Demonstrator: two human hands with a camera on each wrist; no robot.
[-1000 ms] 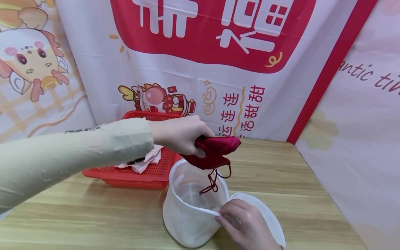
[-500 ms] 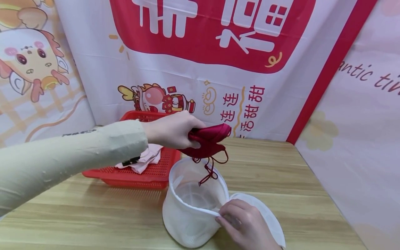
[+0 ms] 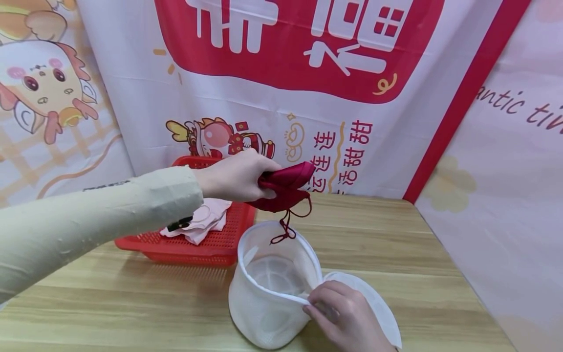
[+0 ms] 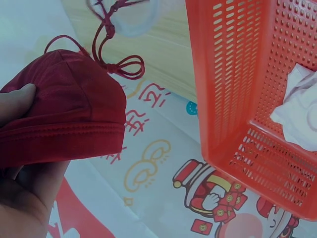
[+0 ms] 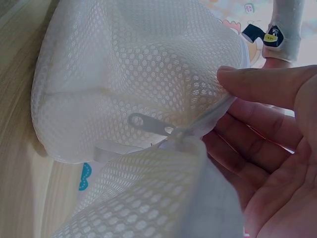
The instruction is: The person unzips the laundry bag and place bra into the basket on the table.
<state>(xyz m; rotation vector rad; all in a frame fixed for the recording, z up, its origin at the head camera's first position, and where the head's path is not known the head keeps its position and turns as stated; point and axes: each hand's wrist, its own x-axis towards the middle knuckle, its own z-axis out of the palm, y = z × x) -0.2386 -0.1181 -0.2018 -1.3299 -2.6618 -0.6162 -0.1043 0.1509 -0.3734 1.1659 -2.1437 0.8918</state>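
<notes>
My left hand (image 3: 239, 176) grips a folded dark red satin bra (image 3: 286, 183), thumb on top and fingers beneath. Its thin cords hang over the mouth of a white mesh laundry bag (image 3: 268, 320). In the left wrist view the bra (image 4: 74, 99) shows a seamed cup, a stitched band and a cord tied in a bow. My right hand (image 3: 349, 313) pinches the bag's rim at the right, near its lid (image 3: 374, 293). The right wrist view shows a zip pull (image 5: 151, 124) beside the thumb and fingers of the right hand (image 5: 267, 134).
A red perforated plastic basket (image 3: 193, 256) stands at the back left with a pale pink cloth (image 3: 211, 220) in it. The wooden table (image 3: 396, 244) ends at a printed cloth backdrop (image 3: 286, 88) behind and a pale wall hanging (image 3: 497, 195) at the right.
My left hand has moved up and to the left with the bra, away from over the bag's mouth towards the basket. My right hand and the bag have stayed in place.
</notes>
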